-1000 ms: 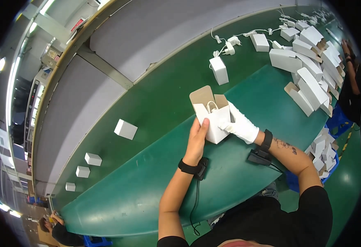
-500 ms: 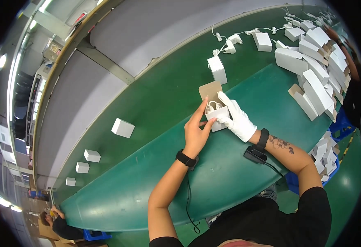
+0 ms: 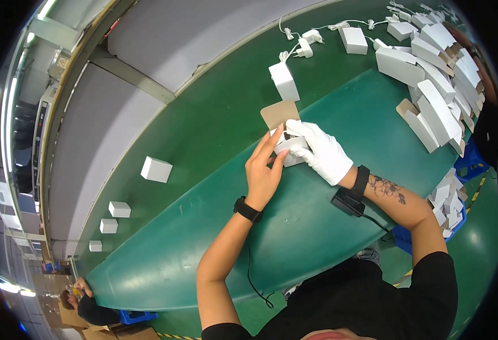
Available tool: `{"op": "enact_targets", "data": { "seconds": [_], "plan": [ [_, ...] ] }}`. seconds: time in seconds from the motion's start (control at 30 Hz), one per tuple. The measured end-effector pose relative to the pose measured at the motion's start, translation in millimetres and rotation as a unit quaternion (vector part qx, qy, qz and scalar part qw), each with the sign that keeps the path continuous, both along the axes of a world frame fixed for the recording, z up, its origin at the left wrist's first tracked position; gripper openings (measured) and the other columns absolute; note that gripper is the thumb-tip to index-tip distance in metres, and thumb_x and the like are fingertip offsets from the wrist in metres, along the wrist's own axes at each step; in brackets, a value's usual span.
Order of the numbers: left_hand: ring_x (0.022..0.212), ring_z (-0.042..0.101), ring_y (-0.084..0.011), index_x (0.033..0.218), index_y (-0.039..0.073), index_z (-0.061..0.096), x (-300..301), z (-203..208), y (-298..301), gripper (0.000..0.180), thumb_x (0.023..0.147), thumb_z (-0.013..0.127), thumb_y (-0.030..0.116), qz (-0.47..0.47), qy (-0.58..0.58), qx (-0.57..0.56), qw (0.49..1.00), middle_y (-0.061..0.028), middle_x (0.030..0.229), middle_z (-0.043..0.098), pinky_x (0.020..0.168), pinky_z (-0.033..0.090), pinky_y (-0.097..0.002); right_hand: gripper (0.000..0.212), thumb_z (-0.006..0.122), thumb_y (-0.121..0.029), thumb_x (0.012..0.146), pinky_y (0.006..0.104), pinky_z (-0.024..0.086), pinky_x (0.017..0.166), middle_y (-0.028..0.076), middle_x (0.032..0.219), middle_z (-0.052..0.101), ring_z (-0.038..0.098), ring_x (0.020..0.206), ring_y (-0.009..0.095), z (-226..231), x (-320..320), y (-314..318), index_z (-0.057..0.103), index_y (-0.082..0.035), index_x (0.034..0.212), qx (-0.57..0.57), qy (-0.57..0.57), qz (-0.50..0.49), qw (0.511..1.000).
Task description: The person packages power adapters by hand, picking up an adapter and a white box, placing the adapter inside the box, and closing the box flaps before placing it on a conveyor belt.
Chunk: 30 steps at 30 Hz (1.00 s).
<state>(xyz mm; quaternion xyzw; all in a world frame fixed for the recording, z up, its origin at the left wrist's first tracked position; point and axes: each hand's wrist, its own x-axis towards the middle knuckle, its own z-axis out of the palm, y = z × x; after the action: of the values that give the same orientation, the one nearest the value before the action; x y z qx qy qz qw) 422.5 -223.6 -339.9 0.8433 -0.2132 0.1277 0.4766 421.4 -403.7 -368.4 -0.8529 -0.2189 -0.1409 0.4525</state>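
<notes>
A small white carton (image 3: 294, 154) stands upright between my hands, its brown-lined lid (image 3: 280, 115) raised at the far side. My bare left hand (image 3: 264, 174) grips the carton's left side, with the thumb at the front and the fingers along the edge. My right hand (image 3: 325, 154), in a white glove, closes on the right side, its fingertips at the open top and its thumb by the front wall. Those fingers hide most of the carton's contents.
White adapters with cables (image 3: 304, 48) lie beyond another upright carton (image 3: 284, 81). Several small cartons (image 3: 156, 169) stand along the green belt to the left. A heap of white cartons (image 3: 437, 116) covers the right end, above a blue crate (image 3: 460, 222) of white pieces. One person (image 3: 93, 309) sits far left.
My gloved fingers have moved over the carton's opening, covering the white cable that showed inside. The carton, both hands and the surroundings appear shifted slightly up and left in view.
</notes>
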Motion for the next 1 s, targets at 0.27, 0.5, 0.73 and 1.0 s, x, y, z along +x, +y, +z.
{"op": "enact_targets", "data": {
  "seconds": [0.27,0.5,0.73,1.0],
  "plan": [
    [0.084,0.064,-0.0227,0.124,0.017,0.061,1,0,5,0.046,0.08,0.067,0.005,-0.014,-0.061,0.108,0.992,-0.0145,0.119,0.058,0.069,0.052,-0.0299,0.062,0.067,-0.015,0.08,0.0363,0.048,0.092,0.01,0.126,0.053,0.058,0.106,0.03,12,1,10,0.04,-0.016,0.136,0.186,0.123,0.005,0.975],
    [0.095,0.062,-0.0229,0.121,0.011,0.061,8,13,15,0.041,0.081,0.068,0.007,-0.048,0.053,0.027,0.997,-0.0147,0.123,0.056,0.079,0.051,-0.0303,0.056,0.076,-0.01,0.075,0.0343,0.049,0.09,0.011,0.115,0.061,0.058,0.108,0.02,29,23,-3,0.054,-0.009,0.126,0.123,0.107,0.1,0.982],
    [0.112,0.057,-0.0272,0.14,0.003,0.035,6,17,7,0.077,0.078,0.075,0.022,-0.016,0.055,0.018,0.998,-0.0185,0.129,0.052,0.092,0.046,-0.0334,0.045,0.072,-0.017,0.079,0.0315,0.049,0.088,0.009,0.116,0.062,0.061,0.1,0.02,9,16,-19,0.06,-0.007,0.121,0.348,0.141,0.125,0.918],
    [0.124,0.045,-0.0219,0.146,0.001,0.022,2,-14,-20,0.093,0.074,0.079,0.015,-0.126,0.231,-0.105,0.959,-0.0135,0.132,0.047,0.105,0.034,-0.0355,0.038,0.063,-0.022,0.086,0.0296,0.049,0.084,0.009,0.11,0.065,0.062,0.094,0.019,21,2,-24,0.061,-0.006,0.12,0.211,0.146,0.088,0.963]
  ]
}}
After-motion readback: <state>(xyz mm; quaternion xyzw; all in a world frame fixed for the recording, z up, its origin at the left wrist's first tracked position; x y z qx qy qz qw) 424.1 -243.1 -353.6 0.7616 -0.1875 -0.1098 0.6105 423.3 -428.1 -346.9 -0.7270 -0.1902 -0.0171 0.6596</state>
